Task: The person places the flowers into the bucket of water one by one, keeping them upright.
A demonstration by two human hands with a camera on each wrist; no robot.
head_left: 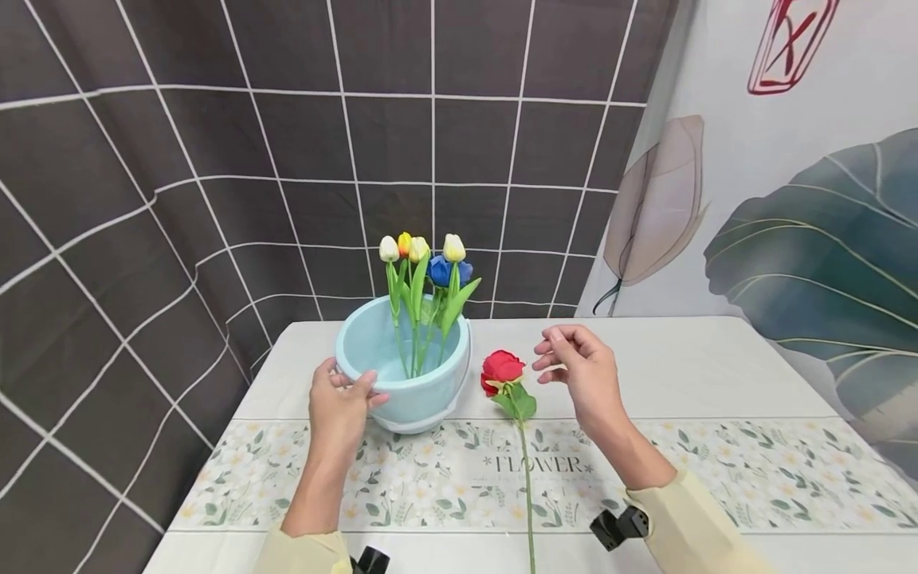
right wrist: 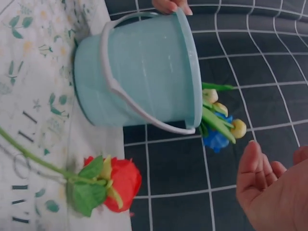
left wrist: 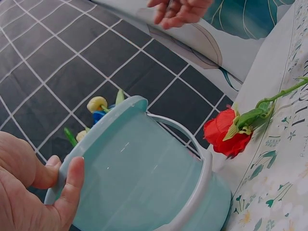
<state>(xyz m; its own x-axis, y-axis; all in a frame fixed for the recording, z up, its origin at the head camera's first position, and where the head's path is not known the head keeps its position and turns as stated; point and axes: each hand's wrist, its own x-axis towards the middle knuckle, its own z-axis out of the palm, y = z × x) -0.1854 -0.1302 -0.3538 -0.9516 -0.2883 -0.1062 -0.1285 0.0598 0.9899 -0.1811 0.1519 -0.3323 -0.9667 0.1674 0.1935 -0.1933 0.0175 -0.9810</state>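
Observation:
A light blue bucket stands on the table with several artificial tulips and a blue flower leaning inside it. My left hand grips the near left part of its rim; the left wrist view shows the rim between thumb and finger. My right hand is raised above the table, right of the bucket, fingers loosely bent and holding nothing. Between the right hand and the bucket, a red artificial rose lies on the table, its long green stem running toward the near edge.
The white table carries a floral printed band with lettering. Behind it hangs a dark cloth with a white grid. A pale cloth with large printed leaves hangs at the right. The bucket's handle hangs down its side.

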